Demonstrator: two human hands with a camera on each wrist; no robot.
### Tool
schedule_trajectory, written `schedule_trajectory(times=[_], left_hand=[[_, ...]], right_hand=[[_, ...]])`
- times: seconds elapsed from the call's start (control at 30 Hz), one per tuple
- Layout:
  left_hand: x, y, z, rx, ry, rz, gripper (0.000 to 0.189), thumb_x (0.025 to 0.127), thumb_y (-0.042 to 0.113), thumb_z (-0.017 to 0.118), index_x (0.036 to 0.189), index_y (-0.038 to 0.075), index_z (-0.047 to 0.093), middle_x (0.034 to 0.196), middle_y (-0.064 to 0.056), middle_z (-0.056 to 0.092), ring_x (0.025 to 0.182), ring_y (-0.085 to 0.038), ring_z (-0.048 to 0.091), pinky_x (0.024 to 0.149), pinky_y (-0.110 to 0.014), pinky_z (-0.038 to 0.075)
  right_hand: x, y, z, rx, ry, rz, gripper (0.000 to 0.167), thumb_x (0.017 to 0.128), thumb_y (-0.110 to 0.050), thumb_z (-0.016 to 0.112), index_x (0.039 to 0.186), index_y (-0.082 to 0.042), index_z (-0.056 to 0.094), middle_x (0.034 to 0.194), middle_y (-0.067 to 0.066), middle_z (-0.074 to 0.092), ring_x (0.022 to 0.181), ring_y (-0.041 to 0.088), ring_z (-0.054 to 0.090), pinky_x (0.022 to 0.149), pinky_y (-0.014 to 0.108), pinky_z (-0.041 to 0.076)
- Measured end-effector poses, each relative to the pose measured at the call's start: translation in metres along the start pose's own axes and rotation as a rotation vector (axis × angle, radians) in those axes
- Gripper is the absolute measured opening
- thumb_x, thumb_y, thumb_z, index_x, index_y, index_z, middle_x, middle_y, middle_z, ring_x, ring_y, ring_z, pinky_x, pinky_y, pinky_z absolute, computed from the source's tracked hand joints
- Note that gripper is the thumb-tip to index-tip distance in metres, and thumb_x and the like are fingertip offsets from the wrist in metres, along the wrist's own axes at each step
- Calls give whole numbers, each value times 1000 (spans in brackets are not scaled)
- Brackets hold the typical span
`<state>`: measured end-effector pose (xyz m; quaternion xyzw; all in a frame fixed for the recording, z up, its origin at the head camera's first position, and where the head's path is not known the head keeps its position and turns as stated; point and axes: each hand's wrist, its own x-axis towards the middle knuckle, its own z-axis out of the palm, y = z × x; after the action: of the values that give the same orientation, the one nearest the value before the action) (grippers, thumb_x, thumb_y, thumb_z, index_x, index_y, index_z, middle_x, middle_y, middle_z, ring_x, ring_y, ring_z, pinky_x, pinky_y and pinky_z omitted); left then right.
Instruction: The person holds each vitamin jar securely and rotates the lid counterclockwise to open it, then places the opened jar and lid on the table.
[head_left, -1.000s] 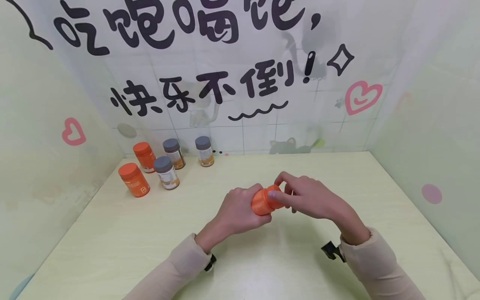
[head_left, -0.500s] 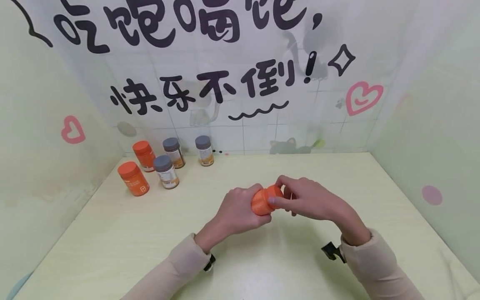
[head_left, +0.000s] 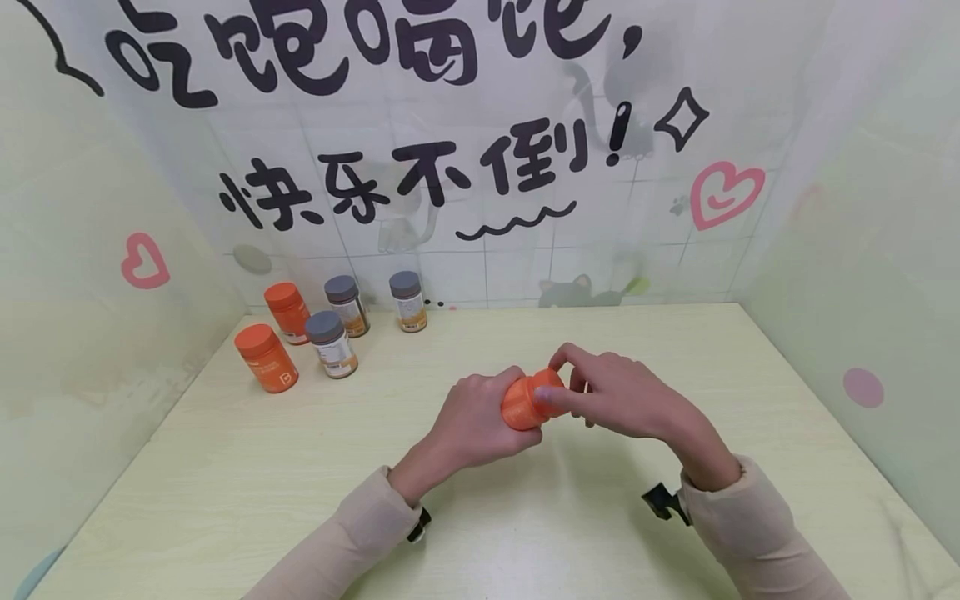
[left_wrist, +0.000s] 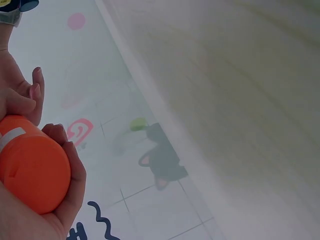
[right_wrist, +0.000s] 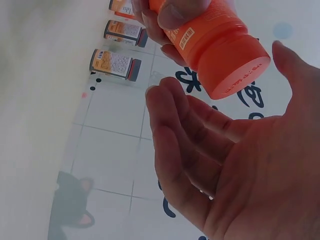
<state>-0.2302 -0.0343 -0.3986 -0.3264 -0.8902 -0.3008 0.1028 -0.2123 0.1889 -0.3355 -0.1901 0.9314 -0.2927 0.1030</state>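
Observation:
My left hand (head_left: 480, 421) grips an orange supplement bottle (head_left: 519, 407) round its body. The bottle is tilted above the table, its orange cap (head_left: 549, 380) toward the right; its base (left_wrist: 40, 172) faces the left wrist camera. Around the cap, my right hand (head_left: 628, 393) has its thumb and fingers spread loosely, the thumb overlapping the cap in the head view. The right wrist view shows this hand's fingers (right_wrist: 167, 120) bent in a loose cup, with a gap between them and the cap. A white barcode label shows on the bottle's side.
At the back left of the pale table (head_left: 262, 500) stand two orange bottles (head_left: 266, 360) (head_left: 287, 312) and several grey-capped bottles, among them a front one (head_left: 332, 346) and a separate one (head_left: 408, 302). A printed backdrop (head_left: 487, 150) and side walls enclose the table.
The left hand and bottle stay nearly in place. Half a second ago the right fingers sat closer on the cap; now the index finger has lifted and the thumb has shifted slightly up.

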Motion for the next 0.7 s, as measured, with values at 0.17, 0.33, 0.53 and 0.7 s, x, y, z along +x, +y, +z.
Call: schedule_trajectory(times=[0.17, 0.33, 0.53, 0.7], left_hand=[[-1, 1, 1, 14, 5, 6, 34, 74, 29, 83, 96, 18, 60, 68, 10, 56, 56, -6, 51, 53, -22, 44], [0, 1, 1, 19, 1, 18, 34, 74, 29, 84, 97, 18, 60, 68, 10, 57, 56, -6, 51, 52, -22, 44], [0, 0, 1, 18, -21, 4, 35, 76, 31, 83, 100, 18, 61, 72, 10, 59, 59, -5, 53, 55, -22, 46], [-1, 0, 1, 20, -12, 7, 34, 75, 30, 82, 98, 18, 61, 69, 10, 56, 56, -6, 51, 52, -21, 44]], right_hand=[[1, 1, 3, 1, 29, 14, 45, 101, -66, 46, 94, -24, 64, 75, -5, 65, 68, 16, 66, 62, 35, 50], [0, 2, 2, 11, 23, 5, 47, 100, -65, 49, 87, -22, 63, 73, -4, 64, 68, 15, 65, 63, 35, 50], [-1, 0, -1, 19, -2, -1, 40, 97, -62, 57, 100, -23, 62, 79, -4, 66, 67, 14, 66, 64, 35, 51], [-2, -1, -3, 13, -20, -31, 37, 95, -56, 63, 112, -23, 60, 82, -3, 68, 66, 15, 65, 64, 35, 53]])
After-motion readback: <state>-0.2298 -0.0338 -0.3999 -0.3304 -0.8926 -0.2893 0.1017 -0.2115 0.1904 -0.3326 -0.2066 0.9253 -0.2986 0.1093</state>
